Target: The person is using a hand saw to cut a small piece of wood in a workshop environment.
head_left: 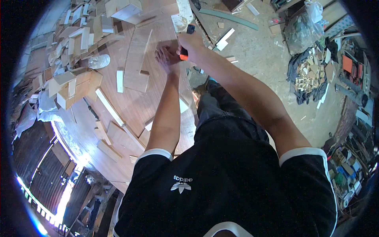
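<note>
On flat brown wood (138, 102), our spread left hand (168, 57) seems empty; our right hand (192, 42) wraps a slim black-and-orange tool (184, 55), likely stiff, best held midway.

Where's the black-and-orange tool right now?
In the head view, the black-and-orange tool is at upper centre, gripped in the right hand, just right of the left hand, near the right edge of the table.

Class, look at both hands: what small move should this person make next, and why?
I would probably slide the left hand a little further left over the table. The right hand grips a black-and-orange tool whose orange end sits close beside it, and the tool's working part cannot be made out.
</note>
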The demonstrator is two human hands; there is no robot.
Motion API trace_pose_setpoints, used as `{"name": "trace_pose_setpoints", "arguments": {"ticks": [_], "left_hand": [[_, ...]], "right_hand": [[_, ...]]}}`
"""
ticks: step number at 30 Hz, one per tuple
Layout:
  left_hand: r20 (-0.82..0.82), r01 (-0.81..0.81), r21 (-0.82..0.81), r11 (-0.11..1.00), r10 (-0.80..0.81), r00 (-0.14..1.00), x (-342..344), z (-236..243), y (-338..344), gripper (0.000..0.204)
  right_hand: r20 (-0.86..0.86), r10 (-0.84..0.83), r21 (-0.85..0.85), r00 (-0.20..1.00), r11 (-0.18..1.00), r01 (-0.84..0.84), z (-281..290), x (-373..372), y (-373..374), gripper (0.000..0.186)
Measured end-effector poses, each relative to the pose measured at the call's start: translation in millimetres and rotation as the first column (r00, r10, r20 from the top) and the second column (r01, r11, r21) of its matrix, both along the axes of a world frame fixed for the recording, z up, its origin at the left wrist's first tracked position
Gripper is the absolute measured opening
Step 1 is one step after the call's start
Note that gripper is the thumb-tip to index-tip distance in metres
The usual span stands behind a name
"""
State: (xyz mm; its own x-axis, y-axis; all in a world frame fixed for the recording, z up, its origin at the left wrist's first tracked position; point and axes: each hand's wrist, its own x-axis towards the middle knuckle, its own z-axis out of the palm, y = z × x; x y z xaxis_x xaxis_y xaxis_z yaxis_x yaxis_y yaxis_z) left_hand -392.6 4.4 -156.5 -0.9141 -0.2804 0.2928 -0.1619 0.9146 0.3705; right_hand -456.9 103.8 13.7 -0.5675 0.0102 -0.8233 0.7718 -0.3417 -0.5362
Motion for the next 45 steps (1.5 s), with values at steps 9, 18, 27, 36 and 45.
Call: {"name": "trace_pose_setpoints", "arguments": {"ticks": [9,18,27,36,45], "left_hand": [[0.033,-0.074,0.035,0.997,0.073,0.997,1,3,-3,0.04],[-0.042,-0.017,-0.107,0.994,0.013,0.999,4,-7,-6,0.035],[-0.006,-0.041,-0.186,0.982,0.04,0.999,13,-22,-22,0.038],[-0.004,-0.004,0.112,0.994,0.005,1.0,5,19,8,0.04],[-0.109,-0.005,-0.144,0.99,-0.011,0.994,2,-10,-9,0.036]], "right_hand": [[-0.041,0.184,0.026,0.982,0.983,-0.183,12,-2,-5,0.005],[-0.019,0.489,0.127,0.872,0.866,-0.483,17,-11,-17,0.007],[-0.021,0.091,-0.118,0.996,0.989,-0.093,25,3,-12,0.008],[-0.086,0.501,0.047,0.861,0.865,-0.499,24,-12,6,0.006],[-0.105,0.406,0.149,0.908,0.909,-0.389,7,-1,-16,0.007]]}}
